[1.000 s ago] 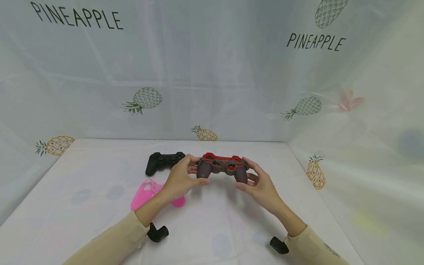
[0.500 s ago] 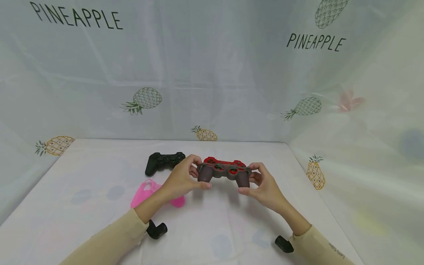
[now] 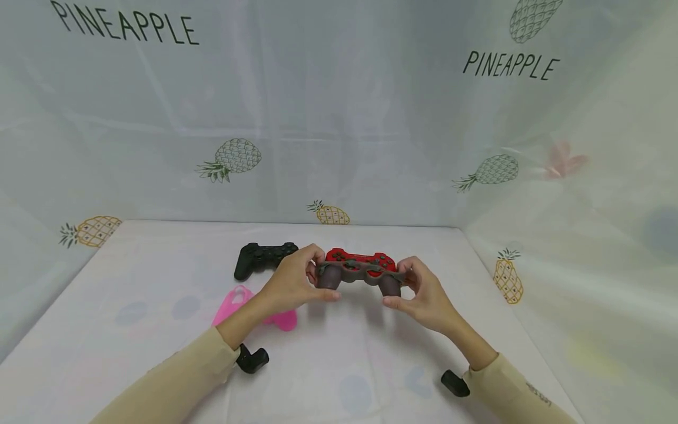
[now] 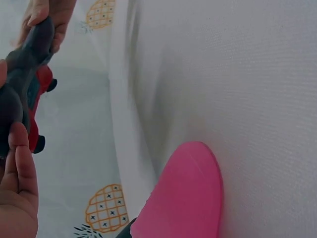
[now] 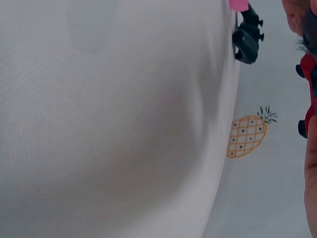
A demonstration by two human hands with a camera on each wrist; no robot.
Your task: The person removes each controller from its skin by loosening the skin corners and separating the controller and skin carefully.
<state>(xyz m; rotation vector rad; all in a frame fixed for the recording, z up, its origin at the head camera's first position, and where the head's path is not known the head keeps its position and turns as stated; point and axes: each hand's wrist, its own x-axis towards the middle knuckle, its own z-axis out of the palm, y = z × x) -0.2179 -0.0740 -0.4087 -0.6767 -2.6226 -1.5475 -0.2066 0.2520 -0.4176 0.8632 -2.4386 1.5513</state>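
Note:
A red game controller (image 3: 360, 257) is held above the table, with a dark grey rubbery cover (image 3: 329, 278) over its handles and near side. The red top shows beyond the cover's edge. My left hand (image 3: 291, 280) pinches the left end, thumb below the handle and fingers at the far corner. At the right end, my right hand (image 3: 430, 300) grips the cover likewise. In the left wrist view the cover (image 4: 37, 42) hides most of the red controller (image 4: 33, 131). Only part of the controller (image 5: 308, 64) enters the right wrist view.
Behind my left hand lies a black game controller (image 3: 262, 259). A pink controller cover (image 3: 286, 320) sits partly beneath my left forearm. White sheets printed with pineapples rise behind and beside the white table (image 3: 339, 353). Black wrist mounts (image 3: 253, 359) stick out from both sleeves.
The cover's far edge has come nearer, and more of the controller's red top shows. Both hands have shifted slightly right, keeping their grip.

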